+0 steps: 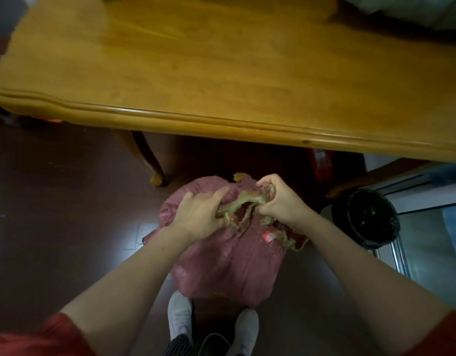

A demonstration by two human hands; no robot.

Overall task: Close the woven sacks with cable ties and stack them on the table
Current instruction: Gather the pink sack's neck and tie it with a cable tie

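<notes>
- Right hand (278, 201) clenches the frayed mouth (250, 201) of a pink woven sack (229, 265), which stands on the dark floor (55, 201) just short of the wooden table (221, 119).
- Left hand (198, 217) presses on the sack's top, fingers stretched out.
- No cable tie shows; the mouth probably needs bunching tighter into a single neck before a tie can grip.
</notes>
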